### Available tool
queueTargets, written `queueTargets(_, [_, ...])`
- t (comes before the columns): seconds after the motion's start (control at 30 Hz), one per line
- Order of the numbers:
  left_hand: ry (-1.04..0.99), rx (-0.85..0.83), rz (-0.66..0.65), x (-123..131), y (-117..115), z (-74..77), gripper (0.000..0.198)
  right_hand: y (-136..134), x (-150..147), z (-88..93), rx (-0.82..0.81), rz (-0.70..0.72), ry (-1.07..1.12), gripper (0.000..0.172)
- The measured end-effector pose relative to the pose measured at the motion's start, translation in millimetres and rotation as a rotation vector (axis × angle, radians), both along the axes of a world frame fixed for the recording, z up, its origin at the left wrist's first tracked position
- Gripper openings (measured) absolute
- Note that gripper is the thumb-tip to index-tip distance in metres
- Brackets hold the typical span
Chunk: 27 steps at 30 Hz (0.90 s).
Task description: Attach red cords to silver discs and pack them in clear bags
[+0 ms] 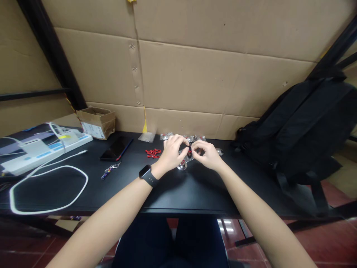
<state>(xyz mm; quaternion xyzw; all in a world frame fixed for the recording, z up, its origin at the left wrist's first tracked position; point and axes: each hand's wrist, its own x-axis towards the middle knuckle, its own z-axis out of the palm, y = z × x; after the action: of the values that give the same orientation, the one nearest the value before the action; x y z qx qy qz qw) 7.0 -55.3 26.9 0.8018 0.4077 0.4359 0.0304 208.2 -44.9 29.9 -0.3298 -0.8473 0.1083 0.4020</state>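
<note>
head cam, l hand (174, 152) & r hand (208, 156) pinching blk item (190, 152), pkts (166, 136), cords (153, 153) nearby

No text is legible. The label (93, 130) on the cardboard box (105, 121) bears marks too blurred to read.

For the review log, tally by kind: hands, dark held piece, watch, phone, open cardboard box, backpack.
Left hand and right hand: 2
Dark piece: 1
Watch: 1
Phone: 1
Cardboard box: 1
Backpack: 1
Total: 7
</note>
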Motion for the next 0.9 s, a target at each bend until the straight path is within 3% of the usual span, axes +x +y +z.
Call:
queueTargets(0.27, [0.065, -0.122, -0.100, -5, 3, -0.8, 0.029, 0, 0, -0.1, 0.099, 0.015, -0.105, 0.006])
queueTargets(0.47, [0.135, -0.160, -0.157, -6, 3, -3.4, 0.022, -4, -1, 4.0, 0.086, 0.038, -0.087, 0.008])
queueTargets(0.77, [0.169, -0.141, -0.093, -7, 10, -10.6, 0.011, -2, 3, 3.8, 0.098, -0.003, -0.090, 0.008])
queueTargets(0.9, [0.162, -0.095, -0.104, -7, 10, -8.9, 0.016, -1, -3, -0.4, 0.110, 0.002, -0.066, 0.004])
